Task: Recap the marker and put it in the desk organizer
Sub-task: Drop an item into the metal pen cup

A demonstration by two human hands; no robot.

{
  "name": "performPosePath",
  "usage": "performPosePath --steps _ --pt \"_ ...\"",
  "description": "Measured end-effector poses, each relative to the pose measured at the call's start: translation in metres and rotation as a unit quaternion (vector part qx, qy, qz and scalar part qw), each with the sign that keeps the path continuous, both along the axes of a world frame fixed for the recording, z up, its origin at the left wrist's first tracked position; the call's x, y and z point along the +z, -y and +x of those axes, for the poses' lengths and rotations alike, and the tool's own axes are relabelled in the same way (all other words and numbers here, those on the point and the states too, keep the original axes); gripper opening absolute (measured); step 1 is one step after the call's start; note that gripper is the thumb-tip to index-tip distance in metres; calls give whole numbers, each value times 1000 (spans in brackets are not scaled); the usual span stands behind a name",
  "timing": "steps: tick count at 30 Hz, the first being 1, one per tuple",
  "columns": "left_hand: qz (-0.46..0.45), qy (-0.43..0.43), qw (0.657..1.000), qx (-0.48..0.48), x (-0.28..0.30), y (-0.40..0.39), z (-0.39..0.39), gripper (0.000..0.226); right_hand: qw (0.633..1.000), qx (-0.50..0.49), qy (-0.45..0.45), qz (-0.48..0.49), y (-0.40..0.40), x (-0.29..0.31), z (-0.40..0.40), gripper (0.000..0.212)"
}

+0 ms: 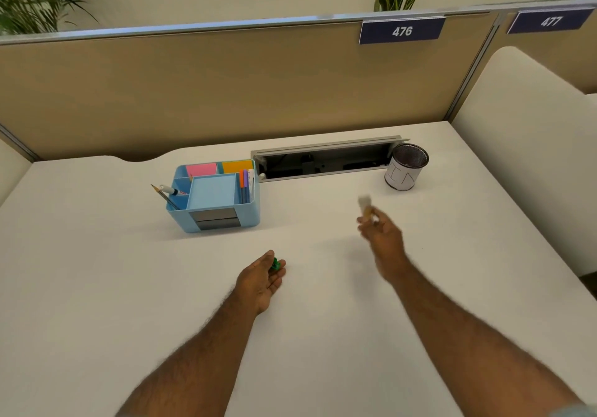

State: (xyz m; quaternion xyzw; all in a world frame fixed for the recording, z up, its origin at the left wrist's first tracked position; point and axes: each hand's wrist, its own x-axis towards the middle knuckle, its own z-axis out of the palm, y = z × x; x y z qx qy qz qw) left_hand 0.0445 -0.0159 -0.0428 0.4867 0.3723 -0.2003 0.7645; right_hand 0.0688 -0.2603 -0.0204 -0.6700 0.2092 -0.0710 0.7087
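Note:
My right hand (pixel 382 234) grips a white marker (pixel 365 205), which sticks up past my fingers and is blurred by motion. My left hand (pixel 261 279) rests on the white desk (pixel 97 271) with its fingers curled around a small green cap (pixel 275 264). The light blue desk organizer (pixel 214 195) stands behind my left hand, near the desk's middle. It holds pink and orange sticky notes, a blue pad, a pencil, a pen and a few coloured markers. Both hands are in front of the organizer and apart from it.
A round mesh pen cup (pixel 407 167) with a white wrap stands at the back right. An open cable tray (pixel 326 159) runs along the desk's back edge. A tan partition (pixel 226 86) closes the far side, and a cream panel (pixel 523 145) stands to the right.

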Motion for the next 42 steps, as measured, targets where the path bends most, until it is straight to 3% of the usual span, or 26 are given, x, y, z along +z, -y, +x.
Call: performPosePath --steps 4,7,16,18,22,38,42 --pt "22 5 1000 -8 1 2 18 33 989 -85 1 -121 48 23 51 41" --pt "25 8 1000 -6 -1 5 25 30 961 -128 1 -243 75 44 72 53" --pt "25 0 1000 -2 -6 3 29 25 889 -109 -35 -444 115 72 105 79" --pt "27 -1 1000 -2 -5 3 29 25 879 -89 -62 -465 117 75 112 75" --pt "34 -2 999 -2 -4 3 30 23 840 4 -168 -516 125 73 127 39" --pt "38 2 999 1 -6 3 29 17 805 12 -235 -545 127 88 133 36" --pt "37 5 999 6 -4 5 27 16 840 -46 -211 -497 123 87 129 40"
